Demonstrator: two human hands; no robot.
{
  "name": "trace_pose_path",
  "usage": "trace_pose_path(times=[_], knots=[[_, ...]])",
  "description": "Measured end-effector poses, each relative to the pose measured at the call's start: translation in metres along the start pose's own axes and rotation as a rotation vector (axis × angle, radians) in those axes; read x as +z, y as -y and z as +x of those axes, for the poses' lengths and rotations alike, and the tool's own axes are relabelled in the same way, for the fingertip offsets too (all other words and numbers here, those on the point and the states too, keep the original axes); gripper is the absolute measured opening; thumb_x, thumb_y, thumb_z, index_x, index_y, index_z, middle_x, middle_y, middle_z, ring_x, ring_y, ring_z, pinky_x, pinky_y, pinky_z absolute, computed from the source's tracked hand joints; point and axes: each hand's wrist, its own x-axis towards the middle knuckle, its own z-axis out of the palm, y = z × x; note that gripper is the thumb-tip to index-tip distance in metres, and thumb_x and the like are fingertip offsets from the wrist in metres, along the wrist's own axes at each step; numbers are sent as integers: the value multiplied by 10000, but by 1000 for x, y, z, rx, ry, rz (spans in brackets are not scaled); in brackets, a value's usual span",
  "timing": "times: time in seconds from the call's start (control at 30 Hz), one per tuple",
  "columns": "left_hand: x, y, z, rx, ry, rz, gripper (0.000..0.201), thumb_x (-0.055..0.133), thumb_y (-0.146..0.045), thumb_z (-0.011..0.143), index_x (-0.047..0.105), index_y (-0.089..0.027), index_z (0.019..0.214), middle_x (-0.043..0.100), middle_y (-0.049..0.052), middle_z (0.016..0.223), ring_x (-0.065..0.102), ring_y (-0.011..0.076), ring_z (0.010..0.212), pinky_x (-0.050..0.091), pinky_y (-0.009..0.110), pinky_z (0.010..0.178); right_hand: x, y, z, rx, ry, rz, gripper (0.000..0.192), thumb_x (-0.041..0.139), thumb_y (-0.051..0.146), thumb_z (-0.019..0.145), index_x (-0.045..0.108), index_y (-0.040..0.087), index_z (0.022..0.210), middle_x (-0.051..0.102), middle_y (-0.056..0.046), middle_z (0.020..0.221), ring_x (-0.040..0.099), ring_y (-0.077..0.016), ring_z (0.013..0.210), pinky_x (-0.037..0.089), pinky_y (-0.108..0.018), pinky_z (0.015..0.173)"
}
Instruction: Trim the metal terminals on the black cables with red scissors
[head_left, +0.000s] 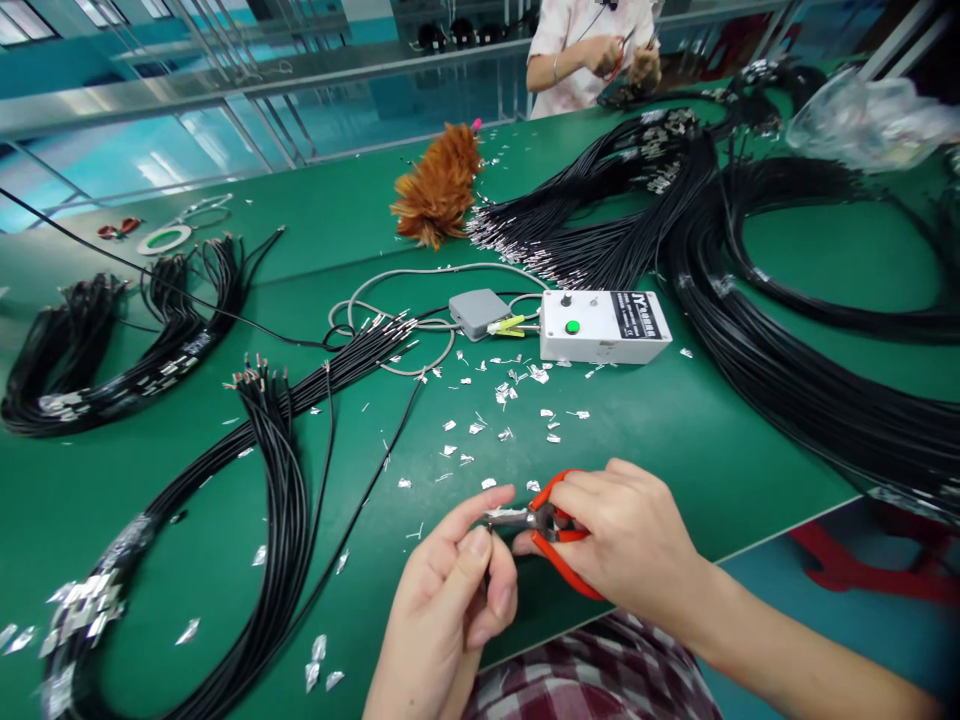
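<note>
Right hand (630, 540) gripping red-handled cutters (551, 525), jaws at cable end pinched in left hand (457, 590), above table (675, 440).

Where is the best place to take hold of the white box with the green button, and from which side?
Grip the white box across its short sides, coming from above. It lies flat, its right end is free, while cables and the grey box crowd its left; keep fingers off the green button.
</note>
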Motion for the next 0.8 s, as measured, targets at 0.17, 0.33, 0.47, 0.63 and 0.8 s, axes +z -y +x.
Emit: trace_pose_path(times=[0.17,0.33,0.47,0.63,0.8], knots=[[2,0,-1,-2,-7,-9,335,547,-291,899,570,-136,1195,497,-45,511,228,40,423,159,258,470,-2,0,1,3,13,-1,420,530,529,863,585,181,633,628,14,577,539,-117,514,216,-299,561],[5,-1,0,1,-16,-19,344,574,-309,881,583,-140,1181,491,-49,506,219,34,413,162,245,462,-2,0,1,-14,-4,-29,438,507,514,881,575,179,608,620,12,553,535,-112,499,211,-299,554],[6,-2,-1,-8,1,-27,317,556,-286,893,588,-135,1171,495,-46,506,222,32,413,167,240,461,-1,0,1,-14,-11,-25,452,494,506,893,560,178,589,617,17,536,534,-107,487,215,-294,548],[4,-2,-1,-9,13,-31,296,520,-263,914,579,-131,1172,485,-49,510,215,32,416,160,243,459,2,-1,-2,-7,2,12,445,484,474,909,547,176,584,609,12,530,511,-103,474,214,-290,544],[1,0,-1,32,6,74,328,503,-285,918,513,-144,1214,477,-58,517,208,47,429,143,245,447,6,-5,-2,205,142,313,477,523,542,858,483,191,538,503,48,467,386,-90,429,244,-258,498]])
